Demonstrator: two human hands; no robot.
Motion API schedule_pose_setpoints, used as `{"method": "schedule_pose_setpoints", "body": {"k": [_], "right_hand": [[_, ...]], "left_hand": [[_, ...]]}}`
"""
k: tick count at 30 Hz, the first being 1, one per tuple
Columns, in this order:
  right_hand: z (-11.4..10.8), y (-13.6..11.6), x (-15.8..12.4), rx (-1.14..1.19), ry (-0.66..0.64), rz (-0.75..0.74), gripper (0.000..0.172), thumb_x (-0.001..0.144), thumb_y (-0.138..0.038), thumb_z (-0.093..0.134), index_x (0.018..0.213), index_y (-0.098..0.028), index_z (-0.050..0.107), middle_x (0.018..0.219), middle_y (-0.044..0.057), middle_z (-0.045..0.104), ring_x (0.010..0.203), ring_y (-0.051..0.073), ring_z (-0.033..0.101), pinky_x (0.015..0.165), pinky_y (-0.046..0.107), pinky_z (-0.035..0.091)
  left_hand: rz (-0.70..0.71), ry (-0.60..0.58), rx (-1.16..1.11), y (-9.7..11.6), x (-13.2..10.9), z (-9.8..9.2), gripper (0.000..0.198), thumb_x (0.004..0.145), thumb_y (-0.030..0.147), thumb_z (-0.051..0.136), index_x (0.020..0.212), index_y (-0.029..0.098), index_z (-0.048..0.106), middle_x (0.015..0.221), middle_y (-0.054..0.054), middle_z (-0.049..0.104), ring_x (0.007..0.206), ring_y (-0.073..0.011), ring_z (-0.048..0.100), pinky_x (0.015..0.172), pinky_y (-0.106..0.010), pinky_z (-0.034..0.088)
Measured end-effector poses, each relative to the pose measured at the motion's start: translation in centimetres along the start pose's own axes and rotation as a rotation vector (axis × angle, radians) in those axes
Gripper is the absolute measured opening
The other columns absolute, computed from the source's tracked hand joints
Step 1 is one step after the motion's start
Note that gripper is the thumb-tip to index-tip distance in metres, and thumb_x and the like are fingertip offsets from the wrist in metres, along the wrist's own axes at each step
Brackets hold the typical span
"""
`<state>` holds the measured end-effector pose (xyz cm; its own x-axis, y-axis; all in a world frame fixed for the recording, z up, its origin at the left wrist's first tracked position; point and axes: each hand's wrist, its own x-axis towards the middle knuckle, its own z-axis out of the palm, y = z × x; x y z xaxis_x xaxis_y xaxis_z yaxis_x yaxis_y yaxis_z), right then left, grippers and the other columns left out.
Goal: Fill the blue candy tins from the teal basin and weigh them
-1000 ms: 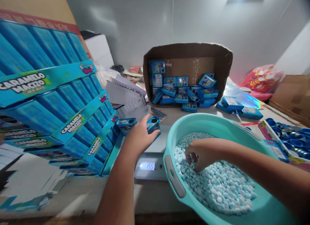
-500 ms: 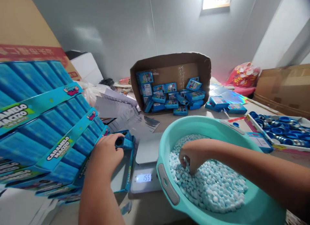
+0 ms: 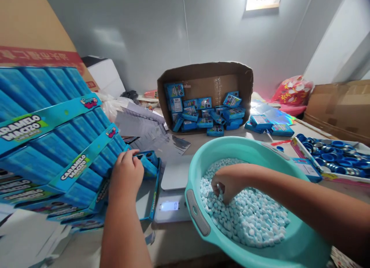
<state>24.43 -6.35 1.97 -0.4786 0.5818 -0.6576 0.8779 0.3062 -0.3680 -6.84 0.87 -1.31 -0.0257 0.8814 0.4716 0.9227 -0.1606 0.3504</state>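
My left hand [image 3: 127, 168] is curled at the edge of a small blue candy box [image 3: 148, 167], which leans in an open blue display tray [image 3: 152, 200]; its far fingertips are partly hidden. Another blue box lies against it at the tray's back. My right hand [image 3: 228, 183] reaches into a turquoise basin [image 3: 193, 170], fingers bent and pressed into pale blue and white candies [image 3: 254, 221], gripping some of them. Between the hands a white kitchen scale [image 3: 176, 177] has a bare plate, and its lit display reads 0.
Stacked display trays full of blue boxes [image 3: 69, 144] rise at the left. Behind the basin, a cardboard carton [image 3: 202, 77] on its side holds several blue boxes. A tray of blue and silver caps [image 3: 338, 152] and another carton [image 3: 341, 106] stand at the right.
My left hand has drawn slightly left and down, and the box beside it now sits lower in the tray. The scale went from 155 to 0. My right hand stays among the candies.
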Motion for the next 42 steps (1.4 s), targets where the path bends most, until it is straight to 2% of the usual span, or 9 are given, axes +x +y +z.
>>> {"method": "schedule_pose_setpoints", "body": {"k": [3,5,9,15,19,25,31,36,42], "right_hand": [[0.0,0.0,0.1,0.008,-0.011,0.005,0.048,0.061,-0.036,0.079,0.107,-0.026,0.074,0.092,-0.001,0.071,0.073,0.017,0.060,0.058,0.024,0.038],[-0.1,0.0,0.1,0.011,-0.017,0.003,0.047,0.061,-0.036,0.079,0.107,-0.026,0.074,0.092,-0.001,0.070,0.072,0.016,0.059,0.058,0.024,0.038],[-0.1,-0.1,0.1,-0.009,0.001,-0.006,0.045,0.062,-0.036,0.078,0.106,-0.025,0.075,0.091,-0.001,0.070,0.070,0.016,0.058,0.057,0.024,0.037],[0.0,0.1,0.2,-0.005,-0.006,-0.012,0.048,0.062,-0.038,0.079,0.108,-0.025,0.074,0.094,0.001,0.070,0.074,0.018,0.060,0.060,0.026,0.039],[0.1,0.3,0.3,0.015,-0.015,-0.014,0.050,0.061,-0.041,0.081,0.108,-0.026,0.074,0.092,0.000,0.069,0.073,0.019,0.060,0.061,0.027,0.040],[0.0,0.2,0.2,0.013,-0.005,-0.017,0.046,0.063,-0.039,0.078,0.106,-0.025,0.074,0.092,0.001,0.069,0.071,0.017,0.058,0.059,0.026,0.039],[0.0,0.2,0.2,0.010,-0.008,-0.014,0.048,0.062,-0.039,0.080,0.108,-0.026,0.074,0.092,0.000,0.070,0.071,0.017,0.058,0.059,0.026,0.038],[0.0,0.3,0.2,0.011,-0.007,-0.009,0.048,0.064,-0.040,0.079,0.109,-0.025,0.073,0.094,0.001,0.071,0.073,0.018,0.060,0.059,0.026,0.037],[0.1,0.3,0.1,-0.003,-0.003,0.013,0.045,0.066,-0.039,0.079,0.110,-0.028,0.073,0.094,-0.002,0.071,0.073,0.016,0.059,0.056,0.024,0.036]], "left_hand": [[-0.019,-0.089,-0.014,-0.8,0.2,1.0,0.051,0.091,0.047,0.042,0.117,0.011,0.065,0.121,-0.022,0.064,0.122,-0.0376,0.056,0.108,-0.052,0.044],[0.004,-0.123,-0.009,-1.2,0.2,1.6,0.058,0.085,0.052,0.050,0.119,0.008,0.066,0.125,-0.023,0.062,0.125,-0.0393,0.054,0.110,-0.051,0.042],[0.024,-0.095,-0.022,-1.1,0.1,1.9,0.053,0.083,0.042,0.053,0.121,0.008,0.066,0.124,-0.021,0.064,0.119,-0.0351,0.059,0.110,-0.046,0.044],[0.019,-0.033,-0.098,0.3,-0.1,0.5,0.028,0.083,0.033,0.052,0.093,0.017,0.074,0.103,-0.012,0.072,0.103,-0.0274,0.066,0.102,-0.038,0.051],[-0.010,-0.039,-0.123,0.5,-0.2,0.0,0.034,0.081,0.033,0.058,0.107,0.017,0.072,0.104,-0.011,0.071,0.096,-0.0273,0.067,0.093,-0.040,0.054],[-0.053,-0.031,-0.085,0.8,-0.2,0.2,0.041,0.080,0.033,0.061,0.116,0.015,0.067,0.108,-0.013,0.069,0.094,-0.0279,0.066,0.094,-0.042,0.054],[-0.222,-0.045,0.128,1.3,-0.9,-0.2,0.041,0.078,0.048,0.064,0.098,0.013,0.069,0.111,-0.024,0.063,0.111,-0.0423,0.062,0.098,-0.054,0.050],[-0.237,-0.164,0.228,1.4,-1.2,-0.2,0.056,0.084,0.059,0.054,0.106,0.010,0.071,0.115,-0.028,0.064,0.106,-0.0504,0.062,0.085,-0.062,0.052],[-0.180,-0.092,0.284,1.4,-0.9,0.6,0.038,0.084,0.040,0.064,0.105,0.009,0.072,0.121,-0.020,0.065,0.113,-0.0377,0.063,0.098,-0.047,0.053]]}}
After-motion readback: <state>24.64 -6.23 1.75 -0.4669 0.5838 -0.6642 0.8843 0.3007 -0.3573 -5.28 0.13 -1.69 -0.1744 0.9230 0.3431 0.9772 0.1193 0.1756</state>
